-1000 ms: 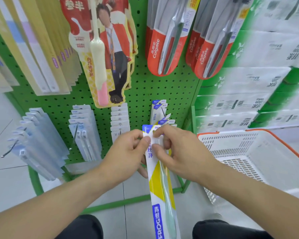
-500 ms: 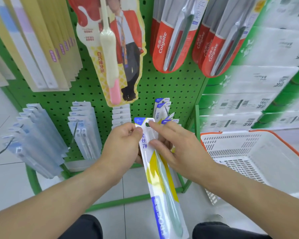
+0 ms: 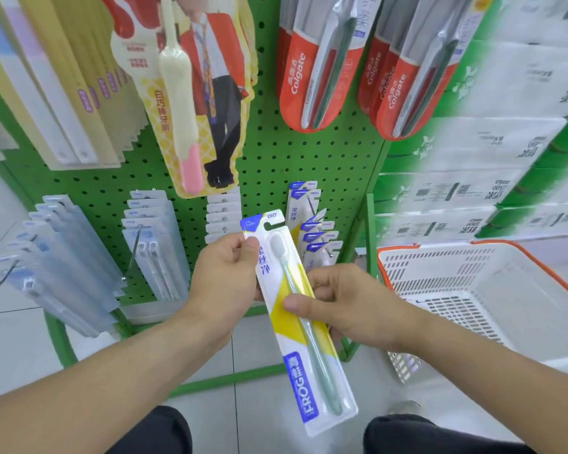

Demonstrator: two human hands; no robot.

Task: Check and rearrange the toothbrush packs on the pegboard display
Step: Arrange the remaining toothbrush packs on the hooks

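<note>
While the left hand (image 3: 225,276) pinches the upper edge of the pack (image 3: 295,309), thumb on the front beside the brush head, the right hand (image 3: 345,303) grips its middle, thumb pressed on the yellow band and fingers curled behind. So held, the pack hangs free of the pegboard (image 3: 292,165), tilted, its hang hole uppermost and the blue FROG label lowest, just in front of the board's lower right corner.

It looks light: thin card with a clear blister over a slim green brush. The card is likely to flex if held by one end, and the blister may be slick, so the flat card margins by the hole seem the best place to hold it, leaving the hole clear for a hook.

Just behind it, matching packs (image 3: 312,231) hang in a row on a hook at the lower right of the board. Along the bottom edge to the left hang clear packs (image 3: 151,244), with red Colgate packs (image 3: 312,67) toward the top right. A white basket (image 3: 492,290) with an orange rim stands right of the board.
</note>
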